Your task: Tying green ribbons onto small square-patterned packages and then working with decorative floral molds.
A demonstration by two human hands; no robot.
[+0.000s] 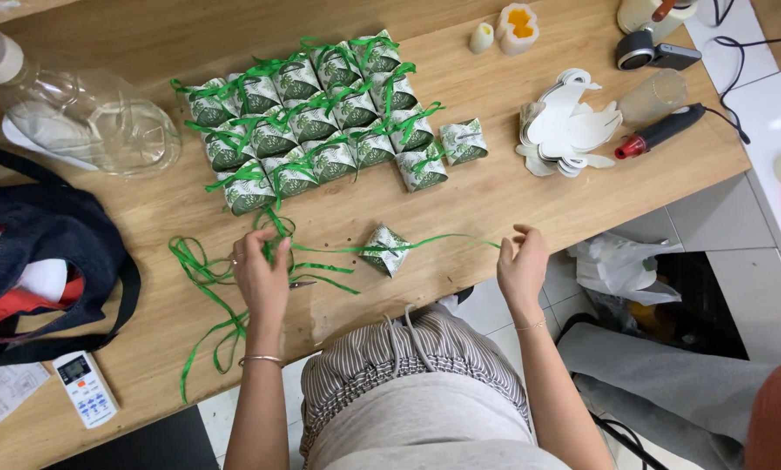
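Observation:
A small green-and-white patterned gift box [385,250] sits on the wooden table [495,196] near its front edge, with a thin green ribbon [443,238] running through it. My right hand [523,264] pinches the ribbon's right end, fingers closed. My left hand [261,272] holds the ribbon's left part among a tangle of loose green ribbon [201,278]. Small scissors [302,284] lie by my left hand. Several finished boxes tied with green bows [321,113] stand in rows behind.
A stack of white flat card blanks [569,126] and a glue gun [665,132] lie at the right. A clear plastic container [94,117] and a dark bag [38,261] sit at the left, a white remote [84,388] below. Another person's leg [669,383] is at lower right.

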